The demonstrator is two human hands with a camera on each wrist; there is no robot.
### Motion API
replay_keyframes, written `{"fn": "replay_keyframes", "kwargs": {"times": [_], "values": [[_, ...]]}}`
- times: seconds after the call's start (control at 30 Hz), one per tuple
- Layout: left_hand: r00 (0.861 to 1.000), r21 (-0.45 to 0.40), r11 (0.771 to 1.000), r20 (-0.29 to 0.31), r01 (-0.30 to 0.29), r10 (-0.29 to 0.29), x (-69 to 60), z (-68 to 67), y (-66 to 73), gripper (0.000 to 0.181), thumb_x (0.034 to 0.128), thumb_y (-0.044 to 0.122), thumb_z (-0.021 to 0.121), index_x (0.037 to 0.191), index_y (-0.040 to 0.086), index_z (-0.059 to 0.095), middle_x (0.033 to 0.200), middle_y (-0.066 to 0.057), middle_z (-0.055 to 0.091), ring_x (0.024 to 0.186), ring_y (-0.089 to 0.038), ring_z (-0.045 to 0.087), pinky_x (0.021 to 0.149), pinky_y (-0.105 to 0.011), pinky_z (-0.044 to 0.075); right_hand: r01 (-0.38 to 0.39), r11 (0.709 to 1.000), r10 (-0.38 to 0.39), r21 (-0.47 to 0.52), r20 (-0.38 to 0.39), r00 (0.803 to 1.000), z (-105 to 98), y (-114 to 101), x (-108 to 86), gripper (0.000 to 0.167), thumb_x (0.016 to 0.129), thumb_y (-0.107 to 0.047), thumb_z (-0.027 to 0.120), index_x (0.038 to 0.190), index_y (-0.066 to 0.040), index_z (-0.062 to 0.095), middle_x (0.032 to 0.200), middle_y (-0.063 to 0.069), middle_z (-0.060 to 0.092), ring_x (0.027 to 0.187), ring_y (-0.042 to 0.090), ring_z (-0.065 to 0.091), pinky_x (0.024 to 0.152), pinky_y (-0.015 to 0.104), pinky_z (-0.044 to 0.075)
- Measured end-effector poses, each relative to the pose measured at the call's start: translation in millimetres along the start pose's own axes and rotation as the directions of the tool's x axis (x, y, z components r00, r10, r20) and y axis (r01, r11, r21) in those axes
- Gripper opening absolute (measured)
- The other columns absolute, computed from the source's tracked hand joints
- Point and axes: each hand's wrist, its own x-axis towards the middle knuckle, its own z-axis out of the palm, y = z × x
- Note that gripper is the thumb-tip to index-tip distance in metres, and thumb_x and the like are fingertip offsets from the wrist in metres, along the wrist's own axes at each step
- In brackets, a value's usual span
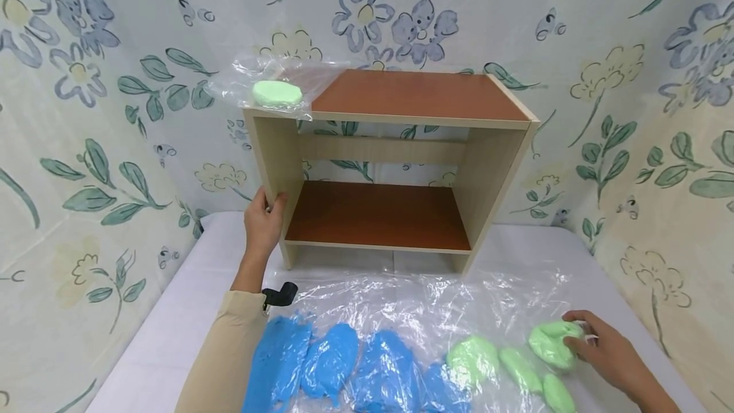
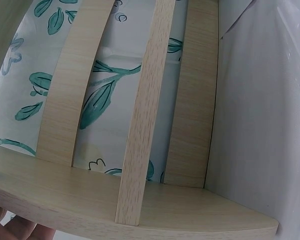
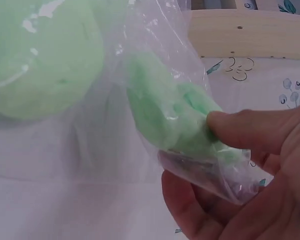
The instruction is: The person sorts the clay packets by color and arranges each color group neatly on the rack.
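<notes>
Floral backdrop (image 1: 487, 14); right fingers (image 3: 245, 129) pinch green clay (image 1: 547, 341), apparently.

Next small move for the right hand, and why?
Probably lift the rounded pale-green lump in clear plastic toward the beige wood-grain shelf unit with brown boards: the right hand pinches the lump, the left hand grips the unit's left side panel, and an oval pale-green wrapped lump sits on top.

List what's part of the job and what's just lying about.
In the job:
shelf unit, gripped at its side by the left hand
bagged green lump, pinched by the right hand

Seemingly just lying about:
bagged green piece atop the unit
blue lumps in clear plastic
other green lumps beside them
</notes>
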Motion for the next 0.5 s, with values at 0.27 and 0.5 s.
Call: {"fn": "replay_keyframes", "kwargs": {"times": [0.27, 0.5], "values": [[1.000, -0.001, 1.000, 0.000, -0.001, 0.001, -0.2, 0.2, 0.3, 0.037, 0.1000, 0.026, 0.057, 0.132, 0.007, 0.056, 0.134, -0.021, 0.062, 0.123, -0.038, 0.061, 0.098, -0.056, 0.053, 0.187, 0.977, -0.201, -0.103, -0.156, 0.967, -4, -16, -7.3, 0.039, 0.087, -0.021, 0.074, 0.121, -0.012, 0.059, 0.112, 0.018, 0.070, 0.074, -0.014, 0.048, 0.057, 0.021, 0.043], [1.000, 0.001, 1.000, -0.001, -0.003, 0.003, -0.4, -0.6, 1.0, 0.038, 0.0999, 0.027, 0.057, 0.131, 0.006, 0.056, 0.133, -0.021, 0.063, 0.123, -0.039, 0.061, 0.098, -0.055, 0.053, 0.299, 0.945, -0.324, -0.135, -0.251, 0.912, -10, -40, -14.9, 0.041, 0.079, -0.011, 0.080, 0.116, -0.012, 0.063, 0.110, 0.009, 0.072, 0.085, -0.020, 0.049, 0.062, 0.021, 0.051]]}}
